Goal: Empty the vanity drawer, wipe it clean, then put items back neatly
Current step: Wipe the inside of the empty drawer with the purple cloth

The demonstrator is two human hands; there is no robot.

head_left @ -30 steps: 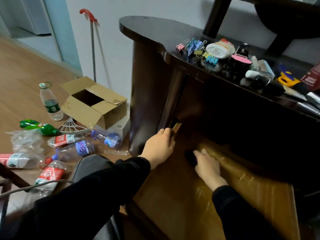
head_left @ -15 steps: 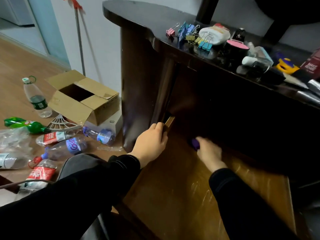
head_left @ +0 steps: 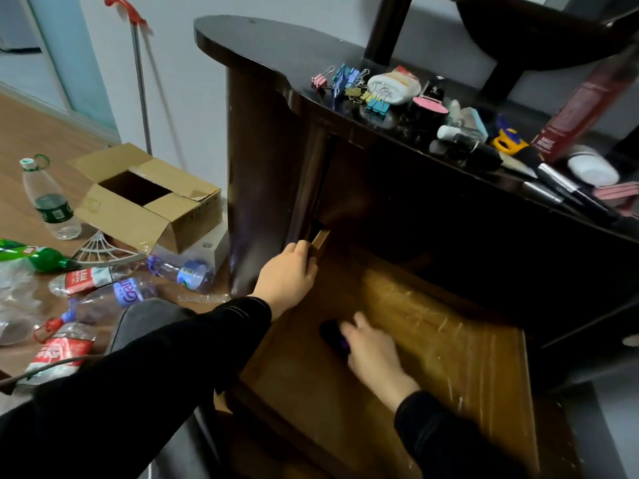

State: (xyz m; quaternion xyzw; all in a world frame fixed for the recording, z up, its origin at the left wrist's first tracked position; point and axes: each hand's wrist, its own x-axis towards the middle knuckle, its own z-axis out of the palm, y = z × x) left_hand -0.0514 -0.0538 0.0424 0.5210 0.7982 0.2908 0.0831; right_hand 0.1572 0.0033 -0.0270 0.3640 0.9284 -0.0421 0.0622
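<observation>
Wooden drawer (head_left: 449,340), pulled out, is lying nearest. On its floor the blurred right hand (head_left: 373,354) is covering a dark cloth (head_left: 330,335), likely soft and light, best bunched under the palm; grip unclear. Left hand (head_left: 288,271) is gripping the drawer's side wall. Beyond, clips (head_left: 375,98) are waiting on the vanity (head_left: 249,39).

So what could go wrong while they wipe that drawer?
1. The drawer is pulled far out; pushing down with the cloth in the right hand could tilt or jam it, though the left hand grips its side.
2. Clips and brushes crowd the vanity top near its front edge; a bump might drop them into the drawer.
3. Bottles litter the floor beside the person, so stepping back could mean a slip.
</observation>
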